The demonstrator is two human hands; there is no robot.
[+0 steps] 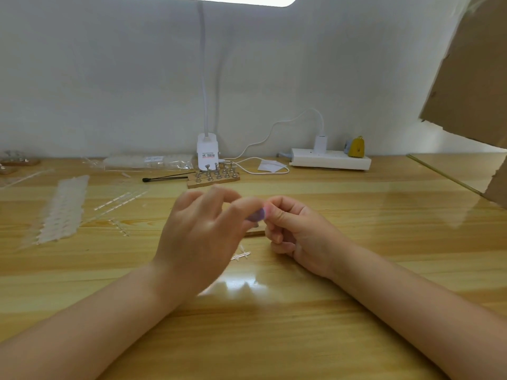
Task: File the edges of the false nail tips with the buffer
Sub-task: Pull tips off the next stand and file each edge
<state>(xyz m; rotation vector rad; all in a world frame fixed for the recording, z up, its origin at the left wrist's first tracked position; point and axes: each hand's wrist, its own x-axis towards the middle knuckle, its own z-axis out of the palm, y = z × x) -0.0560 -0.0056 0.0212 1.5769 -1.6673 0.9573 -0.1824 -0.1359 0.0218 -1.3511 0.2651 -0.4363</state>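
My left hand (pixel 203 229) and my right hand (pixel 296 231) meet above the middle of the wooden table (pixel 274 325). The left hand is blurred; its thumb and forefinger pinch a small purple buffer (pixel 257 216), and its other fingers are raised. The buffer's end touches the fingertips of the right hand. Thumb and forefinger of the right hand pinch a tiny false nail tip (pixel 267 209), which is mostly hidden. A clear leftover sprue of nail tips (pixel 241 255) lies on the table just under the hands.
Strips of clear nail tips (pixel 63 209) lie at the left. A wooden stand with metal pegs (pixel 214 176), a black brush (pixel 167 177), a lamp base (pixel 207 154) and a power strip (pixel 329 160) line the back. Cardboard (pixel 466 78) hangs at the right. A wooden strip (pixel 255 233) shows below the hands.
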